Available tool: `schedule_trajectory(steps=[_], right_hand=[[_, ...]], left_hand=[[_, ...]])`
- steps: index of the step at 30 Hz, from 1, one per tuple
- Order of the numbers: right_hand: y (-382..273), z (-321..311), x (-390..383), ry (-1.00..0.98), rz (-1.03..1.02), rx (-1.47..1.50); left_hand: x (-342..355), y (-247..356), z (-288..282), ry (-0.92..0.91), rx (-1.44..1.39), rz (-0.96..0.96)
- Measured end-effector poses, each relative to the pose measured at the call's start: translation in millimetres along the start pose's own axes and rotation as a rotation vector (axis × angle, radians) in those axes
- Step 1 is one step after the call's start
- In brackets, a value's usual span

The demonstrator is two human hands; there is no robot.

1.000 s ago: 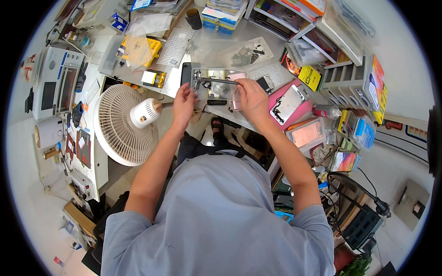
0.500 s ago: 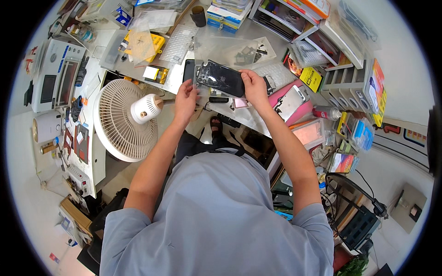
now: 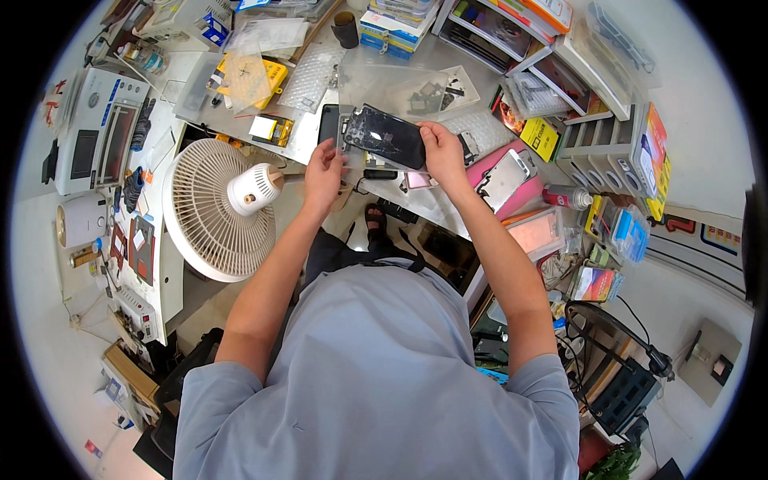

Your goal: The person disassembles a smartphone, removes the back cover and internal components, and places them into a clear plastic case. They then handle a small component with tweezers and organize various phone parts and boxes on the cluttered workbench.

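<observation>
My right hand (image 3: 441,152) grips a black smartphone (image 3: 388,136) by its right end, thumb on top. The phone's upward face is glossy and looks cracked, with damage at its left end. My left hand (image 3: 323,172) is closed at the lower left edge of a clear plastic piece (image 3: 392,78), a box or a sheet, I cannot tell which. The phone is over this clear plastic. Another dark phone-shaped thing (image 3: 329,122) lies on the bench just beyond my left fingers. Small dark parts sit in a white tray (image 3: 461,84) farther back.
A white fan (image 3: 218,210) stands close to my left forearm. To the right lie a pink mat (image 3: 480,170), a silver phone-shaped panel (image 3: 504,180) and a spray can (image 3: 566,196). Shelves (image 3: 488,32) rise at the back right. A yellow box (image 3: 264,80) and bubble wrap (image 3: 314,76) are back left.
The phone has tilted slightly in my right hand, so the shine on its face differs. Both hands stay in nearly the same place.
</observation>
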State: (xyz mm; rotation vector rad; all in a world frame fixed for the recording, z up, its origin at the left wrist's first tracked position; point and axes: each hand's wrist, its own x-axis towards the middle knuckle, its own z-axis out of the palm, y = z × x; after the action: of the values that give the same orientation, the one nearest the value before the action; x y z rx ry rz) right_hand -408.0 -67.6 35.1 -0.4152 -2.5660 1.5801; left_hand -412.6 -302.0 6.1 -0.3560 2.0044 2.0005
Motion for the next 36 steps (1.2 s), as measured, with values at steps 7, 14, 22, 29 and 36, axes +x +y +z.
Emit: schedule_trajectory(steps=[7,14,22,29,36], right_hand=[[-15,-7,-6,0.020,-0.048,0.005],[-20,-18,-30,0.091,-0.313,-0.053],[-10,-17,-37,0.075,-0.511,-0.099],[-2,-17,-45,0.109,-0.611,-0.166],[4,-21,-62,0.098,-0.709,-0.236]], left_hand=[[-1,0,0,0.005,0.006,0.007],[0,-1,1,0.013,0.010,0.025],[-3,4,3,0.020,0.008,0.017],[-1,0,2,0.011,-0.004,-0.027],[1,-4,0,-0.018,-0.067,-0.073]])
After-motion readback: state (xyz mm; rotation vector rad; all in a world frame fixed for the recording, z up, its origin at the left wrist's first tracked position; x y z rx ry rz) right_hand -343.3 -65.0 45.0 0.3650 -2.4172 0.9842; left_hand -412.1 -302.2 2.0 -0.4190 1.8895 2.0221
